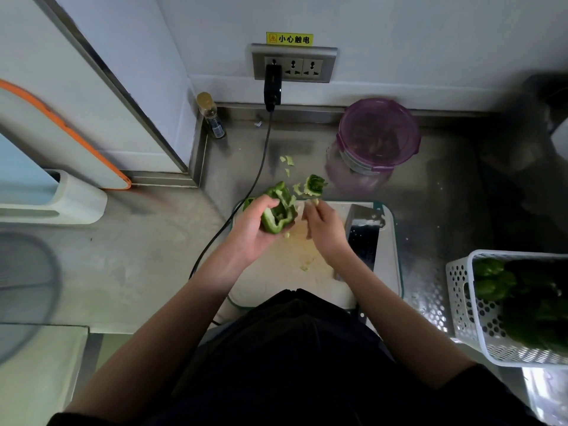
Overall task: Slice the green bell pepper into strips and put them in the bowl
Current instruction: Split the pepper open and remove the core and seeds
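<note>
Dull steel counter (147, 265), perforated plastic basket (461, 302)

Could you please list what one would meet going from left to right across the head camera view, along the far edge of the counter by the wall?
Small bottle → black plug and cord → purple-lidded container.

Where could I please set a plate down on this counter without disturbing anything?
Bare steel lies left of the cutting board, past the black cable. The back is crowded with pepper scraps and the purple container; the white basket fills the right.
</note>
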A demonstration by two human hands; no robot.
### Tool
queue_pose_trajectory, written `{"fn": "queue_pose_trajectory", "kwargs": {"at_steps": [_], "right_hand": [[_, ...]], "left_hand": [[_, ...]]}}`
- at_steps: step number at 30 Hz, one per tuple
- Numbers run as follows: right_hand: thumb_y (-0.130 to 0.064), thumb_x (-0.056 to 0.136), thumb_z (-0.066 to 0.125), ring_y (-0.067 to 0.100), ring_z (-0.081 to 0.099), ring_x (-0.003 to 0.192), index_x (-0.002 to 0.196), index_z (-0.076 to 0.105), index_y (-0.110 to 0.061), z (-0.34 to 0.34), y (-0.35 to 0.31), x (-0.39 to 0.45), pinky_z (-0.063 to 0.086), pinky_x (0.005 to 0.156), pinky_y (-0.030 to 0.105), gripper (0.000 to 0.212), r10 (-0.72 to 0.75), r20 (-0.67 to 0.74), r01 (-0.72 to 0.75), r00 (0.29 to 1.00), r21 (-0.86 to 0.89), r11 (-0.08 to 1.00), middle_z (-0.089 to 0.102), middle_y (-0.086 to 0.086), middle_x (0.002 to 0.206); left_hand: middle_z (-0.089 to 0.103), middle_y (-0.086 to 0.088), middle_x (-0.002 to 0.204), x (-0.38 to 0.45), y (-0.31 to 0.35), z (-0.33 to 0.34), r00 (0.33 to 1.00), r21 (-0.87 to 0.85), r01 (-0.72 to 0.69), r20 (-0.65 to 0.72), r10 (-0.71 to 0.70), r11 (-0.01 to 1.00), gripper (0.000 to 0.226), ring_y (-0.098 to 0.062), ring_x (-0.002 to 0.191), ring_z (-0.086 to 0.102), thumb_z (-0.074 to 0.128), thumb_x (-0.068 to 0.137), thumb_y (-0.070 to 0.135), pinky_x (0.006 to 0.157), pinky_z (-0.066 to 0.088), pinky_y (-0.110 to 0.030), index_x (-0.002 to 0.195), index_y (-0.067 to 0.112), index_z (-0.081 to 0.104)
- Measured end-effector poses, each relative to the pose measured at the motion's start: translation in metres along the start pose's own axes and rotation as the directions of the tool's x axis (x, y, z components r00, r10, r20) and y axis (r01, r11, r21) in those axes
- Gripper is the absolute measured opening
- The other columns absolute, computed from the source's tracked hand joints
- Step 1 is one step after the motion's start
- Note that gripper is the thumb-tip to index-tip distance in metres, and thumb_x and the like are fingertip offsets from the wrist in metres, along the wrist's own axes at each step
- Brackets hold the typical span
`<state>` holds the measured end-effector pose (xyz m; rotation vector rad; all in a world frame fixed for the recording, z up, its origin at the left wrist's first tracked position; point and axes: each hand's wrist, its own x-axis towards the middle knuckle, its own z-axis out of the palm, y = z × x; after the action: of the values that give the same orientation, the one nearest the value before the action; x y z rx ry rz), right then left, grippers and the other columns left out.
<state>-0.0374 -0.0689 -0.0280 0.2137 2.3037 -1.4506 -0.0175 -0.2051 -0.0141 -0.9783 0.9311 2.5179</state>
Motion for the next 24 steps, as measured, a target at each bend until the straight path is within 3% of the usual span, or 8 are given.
{"fn": "queue_pose_trajectory", "kwargs": {"at_steps": [3,6,11,13,17,19,21,24], "right_hand": [[-0.043,0.1,0.032,0.021,0.051,0.072,0.089,0.051,-0.013,-0.005,-0.01,0.011,0.042,0.07,0.035,0.038,0.001,0.111,0.01,0.994,-0.106,0.994,0.055,0.003,0.078],[-0.034,0.102,0.034,0.02,0.05,0.076,0.09,0.05,-0.01,-0.004,-0.014,0.014,0.035,0.062,0.03,0.031,-0.093,0.219,0.147,0.971,-0.246,0.958,0.054,0.005,0.08],[-0.025,0.101,0.04,0.03,0.054,0.07,0.093,0.05,-0.007,-0.005,-0.004,0.014,0.042,0.061,0.038,0.022,-0.348,0.267,0.437,0.899,-0.48,0.761,0.058,0.013,0.079],[-0.024,0.101,0.04,0.032,0.054,0.072,0.092,0.047,-0.006,-0.005,-0.002,0.015,0.04,0.061,0.038,0.021,-0.33,0.284,0.434,0.9,-0.526,0.732,0.058,0.019,0.082],[-0.018,0.101,0.039,0.026,0.053,0.067,0.092,0.043,-0.01,-0.008,-0.012,0.033,0.045,0.061,0.04,0.012,-0.287,0.116,0.309,0.951,-0.415,0.856,0.056,0.011,0.078],[-0.019,0.1,0.042,0.026,0.057,0.076,0.112,0.045,-0.01,-0.01,-0.027,0.054,0.051,0.07,0.044,0.015,-0.251,0.118,0.277,0.961,-0.399,0.874,0.057,0.012,0.091],[-0.024,0.098,0.048,0.026,0.057,0.094,0.134,0.038,-0.015,-0.015,-0.042,0.071,0.05,0.083,0.043,0.039,-0.188,0.186,0.25,0.964,-0.411,0.876,0.055,0.014,0.111],[-0.023,0.099,0.044,0.024,0.057,0.102,0.122,0.054,-0.017,-0.023,-0.044,0.078,0.051,0.087,0.044,0.026,-0.226,0.148,0.27,0.963,-0.563,0.781,0.056,0.011,0.123]], "left_hand": [[0.056,-0.022,0.121,-0.003,-0.005,0.003,0.999,0.145,-0.013,0.052,0.006,0.989,0.044,-0.031,0.108,0.057,0.05,0.083,0.003,0.096,0.047,-0.042,0.128,0.001,0.048],[0.058,-0.018,0.119,-0.004,-0.007,0.005,0.998,0.173,-0.007,0.058,-0.003,0.985,0.039,-0.028,0.108,0.058,0.046,0.088,0.001,0.091,0.049,-0.039,0.126,0.003,0.049],[0.06,-0.02,0.115,-0.001,-0.004,0.005,0.992,-0.053,0.086,-0.089,-0.09,0.995,0.031,-0.032,0.104,0.059,0.055,0.087,0.013,0.084,0.051,-0.043,0.116,0.005,0.056],[0.058,-0.019,0.111,0.0,0.0,0.004,0.986,-0.147,0.085,-0.129,-0.104,0.986,0.028,-0.032,0.099,0.058,0.054,0.087,0.016,0.08,0.05,-0.044,0.113,0.005,0.055],[0.055,-0.02,0.119,-0.002,0.008,0.001,0.985,-0.12,0.075,-0.144,-0.092,0.99,0.029,-0.034,0.103,0.056,0.055,0.087,0.016,0.081,0.051,-0.046,0.114,0.006,0.054],[0.053,-0.021,0.125,-0.004,0.01,-0.001,0.987,-0.138,0.072,-0.131,-0.09,0.988,0.035,-0.036,0.108,0.055,0.056,0.086,0.014,0.082,0.051,-0.049,0.119,0.005,0.052],[0.052,-0.022,0.126,-0.006,0.012,-0.003,0.989,-0.131,0.068,-0.122,-0.084,0.989,0.039,-0.039,0.11,0.055,0.057,0.085,0.014,0.083,0.051,-0.052,0.123,0.005,0.05],[0.054,-0.023,0.124,-0.007,0.015,-0.004,0.986,-0.062,0.075,-0.143,-0.083,0.995,0.038,-0.041,0.108,0.057,0.058,0.088,0.017,0.084,0.051,-0.057,0.123,0.006,0.05]]}}
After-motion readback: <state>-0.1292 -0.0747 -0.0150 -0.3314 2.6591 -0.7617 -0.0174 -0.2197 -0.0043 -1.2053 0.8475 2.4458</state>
